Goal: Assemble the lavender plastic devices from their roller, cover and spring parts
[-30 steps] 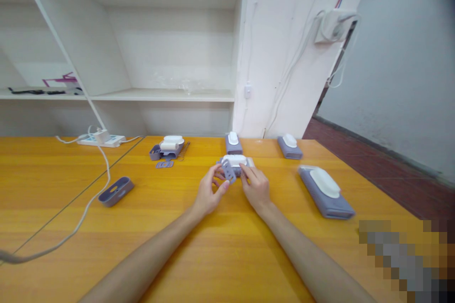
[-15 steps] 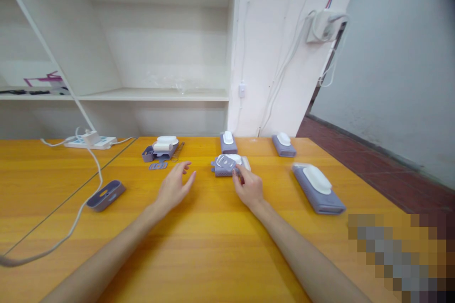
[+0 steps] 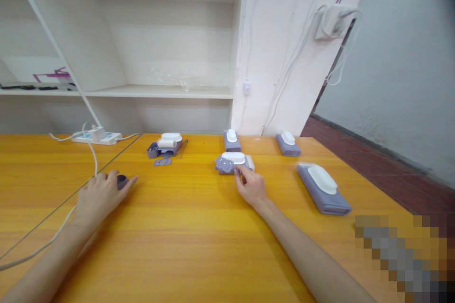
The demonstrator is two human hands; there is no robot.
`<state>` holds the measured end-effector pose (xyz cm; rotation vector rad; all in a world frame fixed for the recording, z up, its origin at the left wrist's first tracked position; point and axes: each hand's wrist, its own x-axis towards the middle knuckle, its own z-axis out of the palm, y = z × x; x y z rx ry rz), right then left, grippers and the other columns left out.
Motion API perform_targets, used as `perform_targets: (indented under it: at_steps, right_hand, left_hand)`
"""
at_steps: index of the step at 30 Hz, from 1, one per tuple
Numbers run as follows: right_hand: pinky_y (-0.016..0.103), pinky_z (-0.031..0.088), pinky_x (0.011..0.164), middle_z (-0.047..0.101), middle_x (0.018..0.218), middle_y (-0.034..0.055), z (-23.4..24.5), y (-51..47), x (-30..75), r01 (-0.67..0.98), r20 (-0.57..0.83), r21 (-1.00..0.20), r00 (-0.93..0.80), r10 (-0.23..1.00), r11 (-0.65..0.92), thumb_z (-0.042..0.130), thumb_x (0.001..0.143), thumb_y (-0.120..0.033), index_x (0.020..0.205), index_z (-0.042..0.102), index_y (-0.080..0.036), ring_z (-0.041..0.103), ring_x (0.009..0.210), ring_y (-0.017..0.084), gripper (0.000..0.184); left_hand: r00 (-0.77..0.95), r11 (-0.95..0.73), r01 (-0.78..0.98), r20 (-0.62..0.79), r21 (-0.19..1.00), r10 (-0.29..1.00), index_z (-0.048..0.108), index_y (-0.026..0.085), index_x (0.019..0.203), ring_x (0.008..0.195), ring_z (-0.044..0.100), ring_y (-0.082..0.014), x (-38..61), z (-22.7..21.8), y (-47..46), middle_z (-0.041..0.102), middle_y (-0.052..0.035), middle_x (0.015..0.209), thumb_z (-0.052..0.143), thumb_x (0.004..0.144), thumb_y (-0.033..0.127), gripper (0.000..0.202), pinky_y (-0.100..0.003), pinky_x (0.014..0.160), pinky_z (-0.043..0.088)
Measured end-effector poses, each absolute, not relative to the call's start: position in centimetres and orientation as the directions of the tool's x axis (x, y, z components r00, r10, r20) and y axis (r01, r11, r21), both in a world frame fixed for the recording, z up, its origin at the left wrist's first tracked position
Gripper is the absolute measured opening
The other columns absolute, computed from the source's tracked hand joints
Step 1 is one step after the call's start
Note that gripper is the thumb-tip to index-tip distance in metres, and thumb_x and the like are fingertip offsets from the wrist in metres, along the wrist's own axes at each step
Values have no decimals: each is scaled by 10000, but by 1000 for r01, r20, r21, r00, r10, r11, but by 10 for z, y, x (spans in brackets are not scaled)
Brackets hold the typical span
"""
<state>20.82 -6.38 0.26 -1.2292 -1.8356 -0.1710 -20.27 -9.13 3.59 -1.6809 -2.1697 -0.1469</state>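
On the left, my left hand (image 3: 101, 194) reaches over a shallow purple-grey oval cap (image 3: 122, 181). Its thumb stands apart from the fingers, and the hand hides most of the cap. My right hand (image 3: 250, 184) is closed in a pinch at the edge of a thin purple-grey plate with cut-outs (image 3: 225, 165). Something small and dark shows at those fingertips, too unclear to name. Just behind the plate lies a purple-grey case with a white oval top (image 3: 233, 157), partly covered by the plate and hand.
Similar white-topped cases stand at the back (image 3: 232, 141), back right (image 3: 288, 144) and right (image 3: 323, 188). A cluster of parts (image 3: 167, 144), with a coil spring (image 3: 183, 148) and flat plate (image 3: 162, 162), lies back left. A power strip (image 3: 106, 139) trails a white cable (image 3: 39, 251).
My left hand has moved left from the middle of the table to the oval cap. The plate at my right hand has shifted slightly left and down. The view has turned slightly left.
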Motion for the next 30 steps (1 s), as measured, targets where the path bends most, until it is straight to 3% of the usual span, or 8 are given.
perform_targets:
  at_steps: [4,9,12,16,19,24,30]
  right_hand:
    - [218,409,587,685,771,30,2,-64,208,798,723,-336,-122,680,501,450,856,-248,987,622,-188,589,589,122,225]
    - [215,405,588,689,788,27,2,-63,208,794,717,-328,-144,682,512,451,852,-241,984,620,-189,582,580,115,220]
    - [216,403,593,686,778,22,2,-63,208,794,714,-320,-155,682,516,453,852,-241,975,620,-189,578,578,113,213]
    - [216,395,584,679,749,20,2,-64,209,799,713,-313,-159,682,513,450,854,-242,972,621,-188,569,562,113,214]
    - [212,393,576,671,727,20,3,-64,209,803,712,-309,-160,684,510,447,854,-246,964,625,-187,566,558,113,217]
    - [211,391,565,668,723,24,2,-64,208,804,711,-319,-148,688,503,447,853,-258,954,629,-189,567,558,115,218]
    - [222,401,552,651,669,18,5,-63,207,783,682,-427,-49,729,452,451,850,-278,957,628,-196,568,553,133,222]
  left_hand:
    - [-220,254,964,288,-84,932,524,121,985,888,543,-373,-204,30,-88,574,-208,935,293,832,529,493,-473,692,386]
    - [-158,195,976,295,-100,942,519,144,943,922,548,-357,-199,29,-88,607,-183,938,316,837,484,410,-555,813,331]
    - [-65,98,987,241,-128,968,514,143,958,900,566,-337,-184,29,-89,614,-166,925,321,841,490,413,-477,796,377]
    - [120,-113,993,195,-43,973,505,149,1055,926,563,-286,-145,26,-96,598,-142,988,335,856,483,425,-382,793,411]
    - [271,-284,958,186,47,944,457,189,1215,972,546,-265,-107,25,-109,582,-126,1055,337,870,472,462,-372,844,404]
    - [510,-544,818,201,186,836,381,300,1327,884,539,-227,-47,32,-126,576,-92,985,380,873,430,473,-341,797,422]
    - [586,-645,741,291,186,757,362,367,1329,874,526,-249,14,32,-112,533,-85,953,422,854,457,487,-338,721,440]
